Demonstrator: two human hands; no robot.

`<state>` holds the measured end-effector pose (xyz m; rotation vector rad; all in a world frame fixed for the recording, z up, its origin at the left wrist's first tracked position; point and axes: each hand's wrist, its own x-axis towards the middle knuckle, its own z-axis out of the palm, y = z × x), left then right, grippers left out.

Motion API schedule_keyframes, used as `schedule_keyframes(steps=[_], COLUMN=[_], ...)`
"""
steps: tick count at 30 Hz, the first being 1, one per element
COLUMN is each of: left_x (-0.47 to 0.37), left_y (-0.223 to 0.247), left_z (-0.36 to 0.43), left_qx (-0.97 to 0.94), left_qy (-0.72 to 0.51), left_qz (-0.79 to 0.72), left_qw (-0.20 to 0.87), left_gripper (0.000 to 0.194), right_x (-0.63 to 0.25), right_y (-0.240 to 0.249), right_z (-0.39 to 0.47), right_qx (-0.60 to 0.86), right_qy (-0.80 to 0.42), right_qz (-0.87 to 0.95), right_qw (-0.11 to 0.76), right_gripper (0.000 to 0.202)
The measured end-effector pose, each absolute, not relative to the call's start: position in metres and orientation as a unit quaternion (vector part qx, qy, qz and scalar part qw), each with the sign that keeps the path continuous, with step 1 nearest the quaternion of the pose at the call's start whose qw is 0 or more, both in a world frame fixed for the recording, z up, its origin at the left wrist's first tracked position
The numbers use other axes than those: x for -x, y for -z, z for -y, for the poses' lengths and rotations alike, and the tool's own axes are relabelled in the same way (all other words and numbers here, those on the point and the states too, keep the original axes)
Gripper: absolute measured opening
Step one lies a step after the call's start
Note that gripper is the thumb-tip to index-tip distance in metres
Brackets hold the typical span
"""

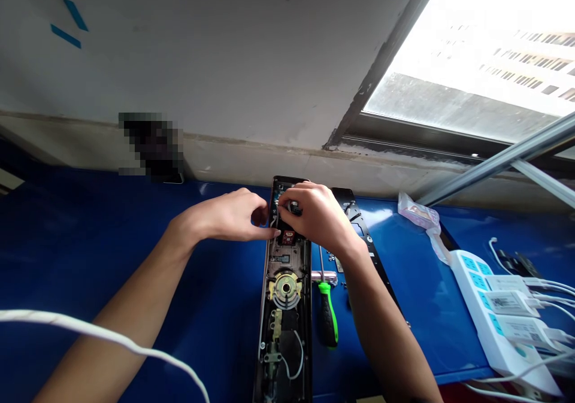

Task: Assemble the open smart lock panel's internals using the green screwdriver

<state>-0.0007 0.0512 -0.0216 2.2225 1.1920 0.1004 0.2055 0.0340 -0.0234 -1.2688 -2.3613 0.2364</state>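
Note:
A long, narrow black device housing lies opened lengthwise on the blue table, like the inside of an electronic door lock. Inside it are a small red circuit board, a round metal part and a loop of white wire. My left hand reaches in from the left, thumb stretched to the housing's edge near the red board, other fingers curled and apart from it. At the far end, my right hand pinches thumb and forefinger over a thin cable by the upper circuit board; the fingertips partly hide it.
Right of the housing lie a green-and-black screwdriver, small screws and a black panel partly behind my right forearm. Farther right are a plastic-wrapped packet and a white power strip with chargers. A white cable crosses my left forearm.

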Motion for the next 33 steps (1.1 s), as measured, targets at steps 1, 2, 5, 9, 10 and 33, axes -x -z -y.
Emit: schedule_keyframes(steps=[1,2,5,9,10,33], left_x=[0.0005,0.0004,0.0005,0.0014,0.0016,0.0018], left_y=[0.0211,0.0206,0.019,0.0184,0.0187,0.0206], left_z=[-0.0509,-0.0506,-0.0499,-0.0495,-0.0495,-0.0514], left_qx=[-0.84,-0.841,-0.845,-0.847,-0.846,-0.845], left_qy=[-0.038,-0.036,-0.029,-0.029,-0.029,-0.031], left_qz=[-0.449,-0.449,-0.443,-0.435,-0.437,-0.441], left_qw=[0.303,0.301,0.299,0.303,0.304,0.301], left_gripper=[0.038,0.038,0.038,0.04,0.041,0.042], right_x=[-0.2057,-0.206,-0.2062,-0.2049,-0.2044,-0.2035], right_y=[0.023,0.0226,0.022,0.023,0.0235,0.0278], right_z=[-0.0338,-0.0335,-0.0328,-0.0326,-0.0327,-0.0387], right_qx=[0.459,0.458,0.459,0.475,0.48,0.479], right_qy=[-0.089,-0.092,-0.101,-0.108,-0.108,-0.081], right_qz=[0.855,0.855,0.854,0.843,0.839,0.842], right_qw=[0.224,0.224,0.223,0.228,0.23,0.234], right_gripper=[0.013,0.013,0.012,0.008,0.007,0.013])
